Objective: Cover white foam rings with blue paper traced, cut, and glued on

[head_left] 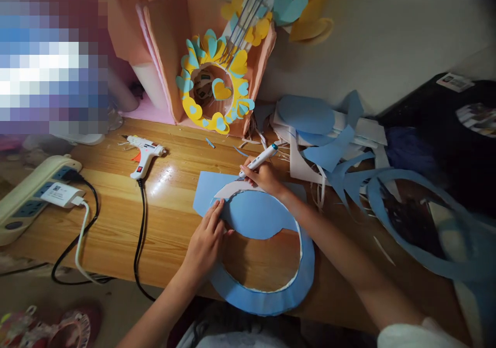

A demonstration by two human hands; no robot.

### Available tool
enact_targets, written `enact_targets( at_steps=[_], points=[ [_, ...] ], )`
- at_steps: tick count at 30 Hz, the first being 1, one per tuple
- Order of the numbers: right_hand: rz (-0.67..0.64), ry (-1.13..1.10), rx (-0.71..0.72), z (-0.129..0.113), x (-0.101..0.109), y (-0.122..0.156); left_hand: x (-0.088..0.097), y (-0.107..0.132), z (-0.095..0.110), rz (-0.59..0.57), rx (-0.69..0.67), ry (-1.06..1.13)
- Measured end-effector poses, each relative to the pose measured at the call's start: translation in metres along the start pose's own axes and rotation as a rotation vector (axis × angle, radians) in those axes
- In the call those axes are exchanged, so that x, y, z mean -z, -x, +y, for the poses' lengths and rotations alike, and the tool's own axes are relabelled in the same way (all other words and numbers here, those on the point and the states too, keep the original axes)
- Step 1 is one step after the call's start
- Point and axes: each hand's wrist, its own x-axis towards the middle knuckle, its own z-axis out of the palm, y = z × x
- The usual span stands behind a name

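My right hand (pixel 265 176) grips a white marker (pixel 258 162) with a teal end, its tip at the upper edge of a ring. That oval ring (pixel 267 304) is blue over most of its band and pale along the top, with a rough white inner edge. Under its upper part lies a sheet of blue paper (pixel 251 216), visible through the opening and beyond the rim. My left hand (pixel 209 234) rests with fingers stretched out on the ring's upper left side, pressing it against the sheet.
A white glue gun (pixel 145 154) lies on the wooden table (pixel 174 229), its black cord running off the front edge. At left is a power strip (pixel 34 198) with a white charger. Blue paper scraps (pixel 329 146) and another blue ring (pixel 411 265) lie right; a yellow-teal heart wreath (pixel 189 107) stands behind.
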Motion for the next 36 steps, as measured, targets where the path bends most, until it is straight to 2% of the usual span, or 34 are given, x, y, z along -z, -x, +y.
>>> enact_targets(
  at_steps=[20, 36],
  points=[
    [0.095, 0.033, -0.033, 0.01, 0.038, 0.038, 0.004, -0.002, 0.003, -0.007, -0.004, 0.012],
    [0.233, 0.05, -0.083, 0.021, 0.056, 0.071, 0.006, -0.004, 0.004, -0.022, -0.011, 0.002]
  ],
)
